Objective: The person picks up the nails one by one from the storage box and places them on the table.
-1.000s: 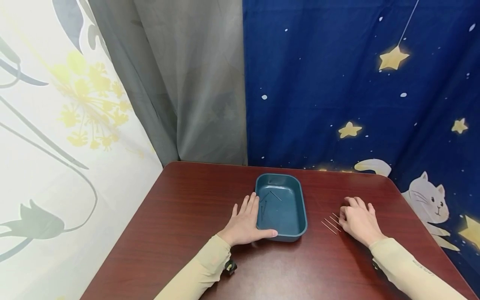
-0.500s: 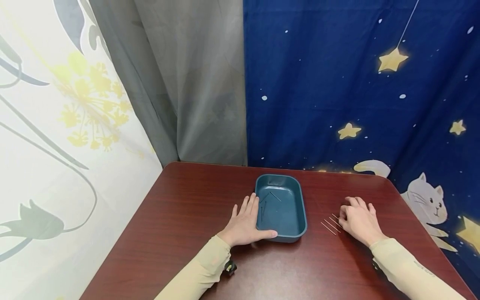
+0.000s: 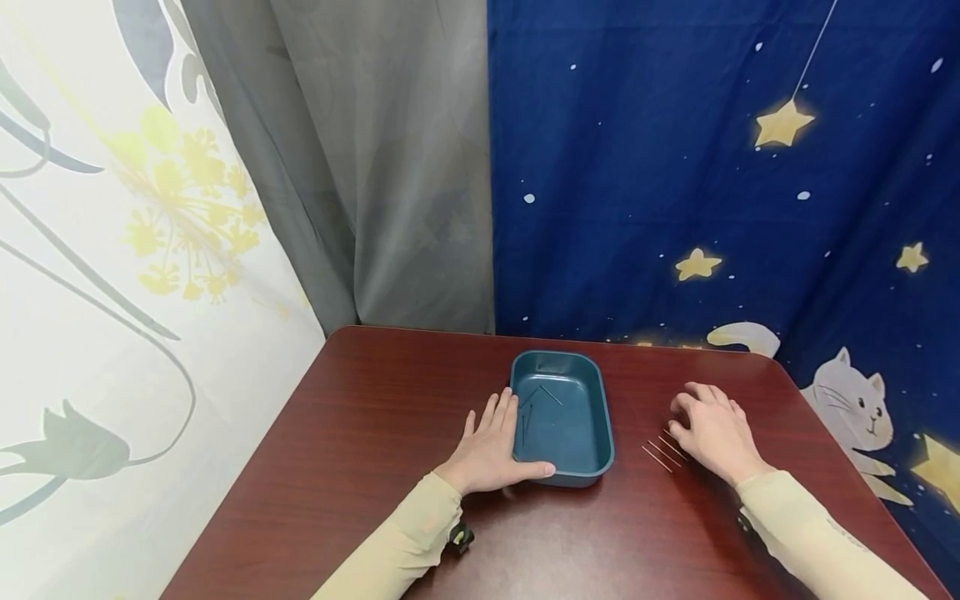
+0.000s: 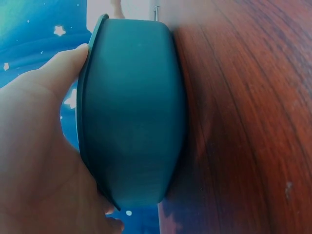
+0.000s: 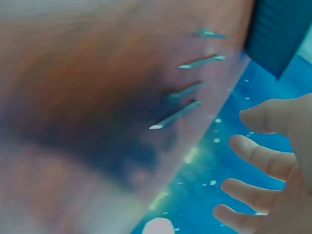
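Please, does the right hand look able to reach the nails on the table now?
Probably yes: the right hand hovers close to the nails, its fingers spread and holding nothing that I can see, and nothing visible stands in the way.

The left hand (image 3: 486,450) hides one corner of the blue tray (image 3: 576,440).

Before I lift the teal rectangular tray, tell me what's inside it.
Inside the tray lie several thin nails, most near its left wall, bare floor to the right. The left hand covers its near-left corner, so anything tight against the wall there cannot be seen.
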{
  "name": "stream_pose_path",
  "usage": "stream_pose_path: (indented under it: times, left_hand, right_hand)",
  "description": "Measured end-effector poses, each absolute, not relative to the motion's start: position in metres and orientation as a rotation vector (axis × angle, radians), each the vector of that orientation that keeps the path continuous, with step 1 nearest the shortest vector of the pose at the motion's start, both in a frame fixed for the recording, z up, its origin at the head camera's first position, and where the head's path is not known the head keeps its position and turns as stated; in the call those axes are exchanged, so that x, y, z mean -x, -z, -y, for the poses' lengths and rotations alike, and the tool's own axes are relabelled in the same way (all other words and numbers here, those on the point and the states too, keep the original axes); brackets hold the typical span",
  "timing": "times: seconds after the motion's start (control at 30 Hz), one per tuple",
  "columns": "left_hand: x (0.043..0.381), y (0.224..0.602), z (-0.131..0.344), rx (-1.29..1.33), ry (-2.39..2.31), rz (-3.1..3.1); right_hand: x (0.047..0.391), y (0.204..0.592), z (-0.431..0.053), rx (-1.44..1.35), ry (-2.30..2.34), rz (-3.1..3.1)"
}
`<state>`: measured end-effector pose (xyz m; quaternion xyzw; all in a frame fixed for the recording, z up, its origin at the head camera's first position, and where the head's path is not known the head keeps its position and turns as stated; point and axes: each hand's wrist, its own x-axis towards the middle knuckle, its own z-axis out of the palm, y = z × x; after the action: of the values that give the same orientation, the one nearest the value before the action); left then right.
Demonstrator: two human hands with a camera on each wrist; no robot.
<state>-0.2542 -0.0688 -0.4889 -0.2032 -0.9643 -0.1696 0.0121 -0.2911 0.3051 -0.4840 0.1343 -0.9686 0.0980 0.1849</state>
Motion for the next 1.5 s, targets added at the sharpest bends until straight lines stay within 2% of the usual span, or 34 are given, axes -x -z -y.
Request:
stream_pose_path:
  times: [0.27,0.53,0.7,0.9,1.17,1.5]
  left_hand:
    - [0.255,0.490,0.069,0.615,0.510,3.036]
    - [0.257,0.491,0.071,0.604,0.500,3.034]
    - [0.257,0.493,0.070,0.602,0.501,3.047]
    - [0.257,0.492,0.071,0.612,0.500,3.042]
    - [0.256,0.491,0.073,0.608,0.489,3.032]
    - [0.255,0.491,0.069,0.638,0.511,3.030]
  right_hand:
    - [0.301,0.451,-0.279,-0.381,-0.356,2.699]
    - [0.320,0.400,-0.228,-0.358,-0.628,2.660]
    - [0.329,0.388,-0.193,-0.413,-0.762,2.634]
    - [0.349,0.399,-0.156,-0.415,-0.874,2.674]
    - [0.373,0.438,-0.122,-0.263,-0.928,2.833]
    - [0.381,0.481,-0.111,-0.193,-0.459,2.961]
